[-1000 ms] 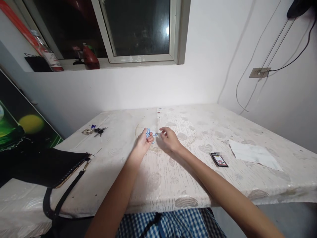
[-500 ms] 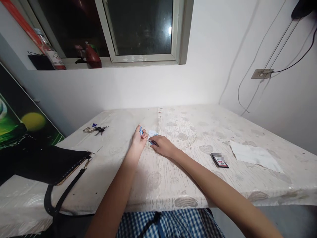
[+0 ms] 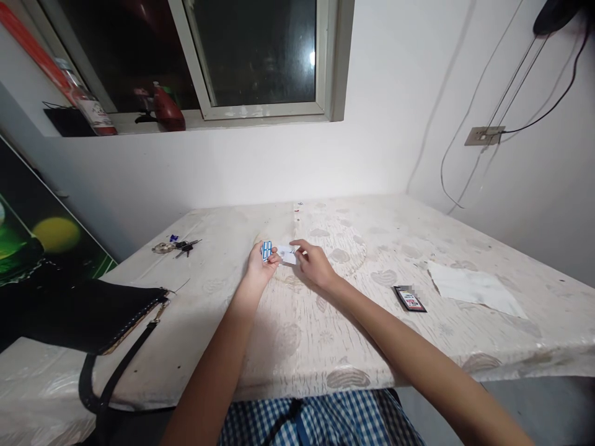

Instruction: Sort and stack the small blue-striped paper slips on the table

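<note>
My left hand [image 3: 263, 262] is closed around a small blue-and-white card [image 3: 266, 251], held upright just above the table with its patterned side towards me. To its right, my right hand [image 3: 315, 263] has bent fingers at the edge of a white card [image 3: 289, 256] with faint markings. The thumb side of that hand grips the card's right edge. Both hands are close together over the middle of the table, and the white card lies between them. Whether more cards are stacked beneath is too small to tell.
A patterned plastic cloth covers the table [image 3: 325, 347]. A dark small packet [image 3: 409, 298] and a white cloth [image 3: 474, 288] lie right. Keys [image 3: 186, 246] and a black bag [image 3: 106, 310] with a strap are left. Bottles [image 3: 93, 111] stand on the windowsill.
The card in my left hand has turned so that its blue-and-white face shows more fully. My right hand has shifted slightly right and risen, and the white card between the hands shows more.
</note>
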`<move>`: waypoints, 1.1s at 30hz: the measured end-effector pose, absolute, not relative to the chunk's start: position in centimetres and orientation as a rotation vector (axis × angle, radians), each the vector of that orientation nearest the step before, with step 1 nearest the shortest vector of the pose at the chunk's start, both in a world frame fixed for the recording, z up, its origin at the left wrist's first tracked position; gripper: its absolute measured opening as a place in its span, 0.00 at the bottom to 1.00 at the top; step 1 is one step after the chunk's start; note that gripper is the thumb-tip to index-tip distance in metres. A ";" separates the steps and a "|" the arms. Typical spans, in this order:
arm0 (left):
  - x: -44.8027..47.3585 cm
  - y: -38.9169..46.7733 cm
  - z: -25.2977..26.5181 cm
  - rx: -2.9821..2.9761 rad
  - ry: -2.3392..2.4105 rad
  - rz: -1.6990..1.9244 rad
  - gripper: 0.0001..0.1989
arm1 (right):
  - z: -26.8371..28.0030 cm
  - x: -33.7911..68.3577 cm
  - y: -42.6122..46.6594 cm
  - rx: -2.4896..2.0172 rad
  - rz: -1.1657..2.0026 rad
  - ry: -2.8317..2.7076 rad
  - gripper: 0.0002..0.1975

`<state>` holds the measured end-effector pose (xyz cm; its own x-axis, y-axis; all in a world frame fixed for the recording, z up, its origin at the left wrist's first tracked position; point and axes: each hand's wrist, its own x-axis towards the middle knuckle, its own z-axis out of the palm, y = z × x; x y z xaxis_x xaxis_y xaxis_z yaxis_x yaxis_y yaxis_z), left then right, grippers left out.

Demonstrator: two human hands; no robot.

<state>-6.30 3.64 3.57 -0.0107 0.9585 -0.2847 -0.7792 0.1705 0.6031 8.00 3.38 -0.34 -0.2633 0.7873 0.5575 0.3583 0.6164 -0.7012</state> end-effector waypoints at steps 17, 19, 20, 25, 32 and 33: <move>-4.5 2.8 2.2 0.652 0.780 0.995 0.09 | 0.9 8.4 3.8 -0.699 0.798 -1.521 0.17; -4.2 2.6 2.2 0.685 0.788 0.993 0.08 | 0.8 8.2 3.5 -0.728 0.761 -1.557 0.16; -4.0 2.5 2.2 0.697 0.786 0.992 0.08 | 0.8 8.1 3.4 -0.744 0.745 -1.569 0.15; -3.5 1.9 2.4 0.692 0.741 1.027 0.09 | 0.7 8.1 2.9 -0.815 0.664 -1.654 0.15; -3.1 2.0 2.0 0.688 0.721 1.051 0.04 | 0.5 8.1 2.9 -0.940 0.562 -1.733 0.16; -3.2 2.2 2.1 0.663 0.729 1.064 0.04 | 0.5 8.1 2.9 -0.966 0.521 -1.724 0.16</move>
<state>-3.22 2.20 2.09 0.3040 0.9306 -0.2039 -0.5260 0.3424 0.7785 8.12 2.92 0.54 -0.1307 0.8072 0.5756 0.3535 0.5804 -0.7336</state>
